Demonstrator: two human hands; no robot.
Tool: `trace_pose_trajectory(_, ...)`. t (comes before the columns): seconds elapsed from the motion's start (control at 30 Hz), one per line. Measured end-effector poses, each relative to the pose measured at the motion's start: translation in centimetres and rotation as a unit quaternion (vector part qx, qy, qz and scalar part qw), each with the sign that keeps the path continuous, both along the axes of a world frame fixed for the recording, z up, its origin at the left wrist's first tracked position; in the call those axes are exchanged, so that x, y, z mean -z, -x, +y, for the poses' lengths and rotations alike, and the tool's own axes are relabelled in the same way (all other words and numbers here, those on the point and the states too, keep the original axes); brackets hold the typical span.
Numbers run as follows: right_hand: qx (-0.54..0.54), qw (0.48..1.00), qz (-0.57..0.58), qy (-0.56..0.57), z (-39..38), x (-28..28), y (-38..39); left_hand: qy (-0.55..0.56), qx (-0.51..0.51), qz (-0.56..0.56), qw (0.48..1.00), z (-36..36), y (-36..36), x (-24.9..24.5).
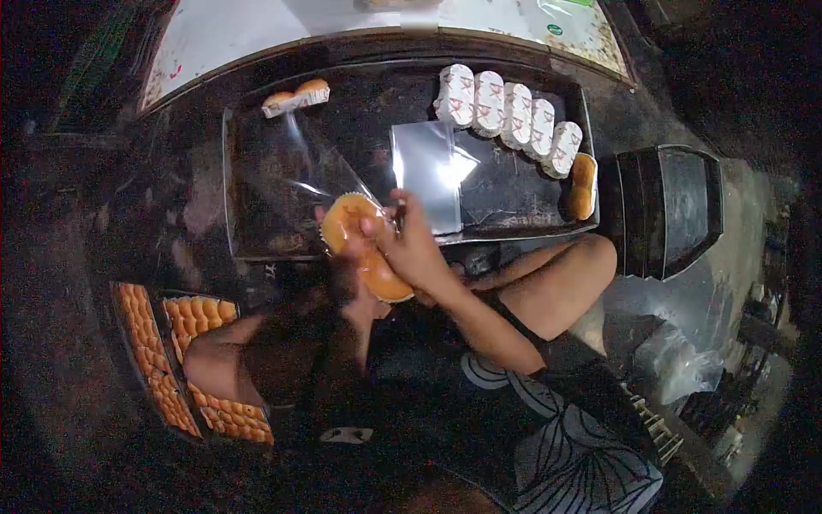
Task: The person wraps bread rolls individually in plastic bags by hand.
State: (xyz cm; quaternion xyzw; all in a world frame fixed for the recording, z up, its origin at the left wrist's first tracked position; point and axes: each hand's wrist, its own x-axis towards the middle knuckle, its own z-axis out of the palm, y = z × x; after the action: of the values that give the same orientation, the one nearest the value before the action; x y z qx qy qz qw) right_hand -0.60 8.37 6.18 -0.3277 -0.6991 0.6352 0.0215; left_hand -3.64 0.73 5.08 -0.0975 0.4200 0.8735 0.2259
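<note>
A golden bun [384, 278] in a pleated paper cup is held between my two hands, above the front edge of a dark tray. My left hand [353, 272], shadowed and blurred, supports it from the left and below. My right hand [413, 244] grips it from the right, thumb against the bun and fingers at a clear plastic bag [338, 171]. The bag's film stretches up and left over the tray; how far it covers the bun is hard to make out. A stack of flat clear bags [424, 171] lies just beyond my right hand.
The dark tray [224, 184] also holds a paired bun [297, 97] at far left, several white printed paper cups [489, 103] at back right, and another bun [582, 187] at its right edge. Trays of buns [199, 315] stand left; stacked black trays [668, 210] stand right.
</note>
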Motion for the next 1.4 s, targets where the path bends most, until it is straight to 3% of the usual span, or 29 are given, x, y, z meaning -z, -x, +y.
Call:
trace_pose_trajectory(0.1,-0.094,0.974,0.1,-0.18,-1.2,1.4,-4.1,0.025,-0.004,-0.049,0.998,0.7,-1.2,0.6)
trace_pose_trajectory(0.23,0.069,0.991,0.009,0.114,1.1,-1.4,0.5,0.059,-0.016,-0.11,0.992,1.6,-1.6,-0.2)
trace_pose_trajectory(0.27,0.042,0.989,0.115,-0.087,0.4,2.2,0.4,-0.027,0.027,-0.172,0.984,1.2,-0.3,-0.9)
trace_pose_trajectory(0.3,-0.034,0.977,0.183,-0.1,0.3,0.7,-0.3,0.015,0.035,-0.176,0.984,0.5,1.1,-0.8)
trace_pose_trajectory(0.37,-0.011,0.954,0.198,-0.223,0.2,-0.9,-1.3,0.033,0.061,-0.173,0.983,-0.3,1.0,-0.2)
trace_pose_trajectory(0.47,-0.068,0.952,0.131,-0.269,5.6,3.2,1.2,0.137,0.136,-0.003,0.981,0.6,-2.2,3.7)
trace_pose_trajectory(0.5,0.006,0.974,0.11,-0.198,7.7,-0.4,3.1,0.321,0.2,0.204,0.903,1.2,-2.5,3.0)
trace_pose_trajectory(0.53,0.063,0.929,0.146,-0.334,10.2,-1.3,5.7,0.474,0.201,0.442,0.734,1.4,-2.0,4.1)
trace_pose_trajectory(0.57,0.117,0.942,0.138,-0.282,11.7,-4.8,7.9,0.579,0.175,0.628,0.489,1.6,-1.9,6.3)
trace_pose_trajectory(0.63,0.11,0.887,0.306,-0.328,13.5,-8.6,11.2,0.496,0.44,0.538,0.52,0.2,-1.5,9.2)
trace_pose_trajectory(0.67,0.098,0.86,0.307,-0.396,13.3,-7.9,11.5,0.495,0.434,0.542,0.522,0.5,-0.9,9.3)
trace_pose_trajectory(0.7,0.088,0.828,0.308,-0.46,12.8,-6.4,11.5,0.537,0.499,0.509,0.45,0.7,-0.1,9.5)
trace_pose_trajectory(0.73,0.027,0.884,0.272,-0.38,11.4,-4.9,9.8,0.574,0.558,0.467,0.375,0.8,0.9,9.0)
trace_pose_trajectory(0.77,-0.037,0.927,0.231,-0.294,9.4,-2.7,6.8,0.576,0.555,0.467,0.378,0.1,1.3,9.6)
trace_pose_trajectory(0.8,-0.092,0.973,0.193,-0.083,7.7,1.7,3.8,0.554,0.516,0.5,0.421,-0.9,1.6,11.0)
trace_pose_trajectory(0.83,-0.153,0.987,-0.043,0.038,5.9,0.2,0.3,0.529,0.474,0.529,0.464,-1.6,2.0,11.3)
trace_pose_trajectory(0.87,-0.186,0.979,0.075,0.034,3.7,7.5,-3.5,0.491,0.491,0.392,0.603,-2.5,2.6,11.5)
trace_pose_trajectory(0.9,-0.201,0.978,0.037,-0.037,2.2,5.5,-5.9,0.491,0.486,0.392,0.608,-2.5,3.4,11.4)
trace_pose_trajectory(0.97,-0.185,0.983,-0.008,0.01,0.5,5.8,-7.6,0.36,0.551,0.467,0.59,-3.0,3.8,11.4)
trace_pose_trajectory(1.0,-0.186,0.983,-0.011,0.012,0.3,6.1,-7.7,0.378,0.55,0.533,0.52,-2.7,4.5,11.6)
trace_pose_trajectory(1.07,-0.138,0.973,-0.135,-0.124,0.4,3.6,-6.4,0.4,0.559,0.495,0.531,-1.4,5.4,6.7)
trace_pose_trajectory(1.17,-0.023,0.988,-0.065,-0.138,0.6,5.7,-6.2,0.434,0.534,0.462,0.56,-0.5,4.8,1.6)
trace_pose_trajectory(1.2,0.05,0.963,0.08,-0.251,0.0,8.8,-5.8,0.405,0.481,0.438,0.642,-0.2,4.6,1.4)
trace_pose_trajectory(1.23,0.043,0.964,0.079,-0.251,0.2,6.9,-5.2,0.373,0.424,0.407,0.718,0.0,4.3,1.2)
trace_pose_trajectory(1.27,0.017,0.999,-0.003,-0.047,0.8,3.1,-3.9,0.367,0.336,0.396,0.772,0.4,3.9,1.1)
trace_pose_trajectory(1.3,-0.007,0.984,-0.087,0.158,1.5,1.1,-2.4,0.369,0.335,0.393,0.773,0.7,3.2,1.1)
trace_pose_trajectory(1.33,0.121,0.947,-0.13,0.268,2.7,1.7,-0.9,0.351,0.276,0.383,0.809,1.0,2.4,1.2)
trace_pose_trajectory(1.37,0.15,0.923,0.041,0.353,4.0,2.7,-0.1,0.333,0.217,0.369,0.84,1.0,1.9,1.0)
trace_pose_trajectory(1.4,0.058,0.997,0.033,0.046,4.9,5.1,0.9,0.347,0.237,0.368,0.83,0.9,1.9,0.1)
